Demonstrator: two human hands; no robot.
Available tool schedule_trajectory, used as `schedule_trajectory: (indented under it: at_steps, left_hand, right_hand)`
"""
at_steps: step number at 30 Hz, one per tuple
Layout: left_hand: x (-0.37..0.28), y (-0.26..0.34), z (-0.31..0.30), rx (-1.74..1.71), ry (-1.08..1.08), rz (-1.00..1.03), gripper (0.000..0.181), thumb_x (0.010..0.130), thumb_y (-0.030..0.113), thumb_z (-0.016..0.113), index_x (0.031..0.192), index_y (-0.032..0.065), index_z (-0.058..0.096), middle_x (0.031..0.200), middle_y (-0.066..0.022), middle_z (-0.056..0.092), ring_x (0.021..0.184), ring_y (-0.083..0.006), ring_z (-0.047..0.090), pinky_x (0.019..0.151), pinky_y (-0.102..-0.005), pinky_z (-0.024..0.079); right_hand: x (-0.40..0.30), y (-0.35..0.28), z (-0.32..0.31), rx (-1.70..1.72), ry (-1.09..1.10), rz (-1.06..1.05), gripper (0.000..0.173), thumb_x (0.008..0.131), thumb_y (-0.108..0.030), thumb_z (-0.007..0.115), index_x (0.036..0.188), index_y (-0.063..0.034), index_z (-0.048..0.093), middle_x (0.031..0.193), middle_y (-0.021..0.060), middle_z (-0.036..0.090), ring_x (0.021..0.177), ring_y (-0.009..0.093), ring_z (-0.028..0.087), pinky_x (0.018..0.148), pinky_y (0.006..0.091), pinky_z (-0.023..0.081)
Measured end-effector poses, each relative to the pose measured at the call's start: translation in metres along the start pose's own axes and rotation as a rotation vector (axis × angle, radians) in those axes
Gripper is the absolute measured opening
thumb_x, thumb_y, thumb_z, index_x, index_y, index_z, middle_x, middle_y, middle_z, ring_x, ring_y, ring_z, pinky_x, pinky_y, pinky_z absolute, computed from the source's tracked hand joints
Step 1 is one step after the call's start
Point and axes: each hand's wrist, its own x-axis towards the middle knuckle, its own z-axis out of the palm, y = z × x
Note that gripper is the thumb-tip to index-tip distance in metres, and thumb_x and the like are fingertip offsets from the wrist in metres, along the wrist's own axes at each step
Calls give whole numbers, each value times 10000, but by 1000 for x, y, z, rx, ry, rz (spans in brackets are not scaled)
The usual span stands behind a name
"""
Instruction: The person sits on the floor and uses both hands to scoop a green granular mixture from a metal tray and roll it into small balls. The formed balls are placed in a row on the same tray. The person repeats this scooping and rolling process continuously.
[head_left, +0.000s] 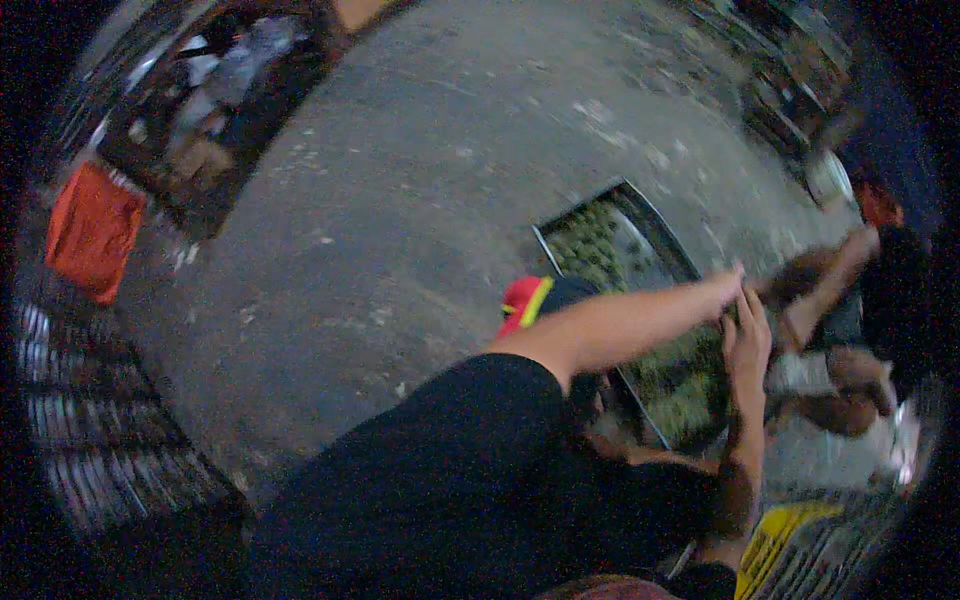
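Note:
My left hand (731, 286) is at the end of a bare forearm stretched to the right from a black sleeve. My right hand (748, 334) rises from below and its fingertips meet the left hand. Blur hides whether anything small is between them. Beneath my arms stands a long dark-rimmed tray (664, 217) with many green clumps (585, 244), possibly fruit or vegetables, inside. My left forearm crosses over its middle. A red, yellow and black cap (531, 300), seemingly on another person, shows just behind that forearm.
Another person's bent limbs (821, 277) and dark clothing are at right. An orange container (97, 232) stands at left, near a dark bin (262, 150) of mixed items. Slatted stacks (97, 427) sit lower left. Something yellow (780, 536) lies lower right. Concrete floor (390, 210) spans the middle.

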Motion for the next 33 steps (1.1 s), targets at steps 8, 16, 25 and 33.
schedule_trajectory:
  at_steps: [8,16,25,33]
  left_hand:
    - [-3,-13,25,423,508,91,699,870,592,396,987,-58,623,1022,-260,618,982,-400,594,858,-457,455]
    - [5,-14,-8,435,416,154,812,787,692,466,1022,-73,605,984,-282,621,972,-392,608,821,-445,475]
    - [-28,19,-21,-167,-23,-155,572,791,644,533,820,75,578,723,-61,590,537,-151,527,332,-308,340]
    - [-47,43,-17,146,62,-93,448,771,582,616,817,137,593,722,2,585,495,-106,436,420,-263,360]
  right_hand:
    - [-32,5,5,-21,154,141,306,842,-145,546,1112,-6,589,1125,187,599,1049,354,572,879,416,468]
    - [-17,-23,-12,218,258,72,309,797,-29,540,1099,10,596,1085,165,614,1006,321,586,891,379,450]
    - [-54,66,-17,1725,352,1036,257,875,-238,559,1048,-49,563,875,57,631,751,153,622,604,227,491]
    - [-82,114,-13,1491,602,1276,372,846,-491,597,704,-171,470,543,-33,463,438,74,416,357,224,274]
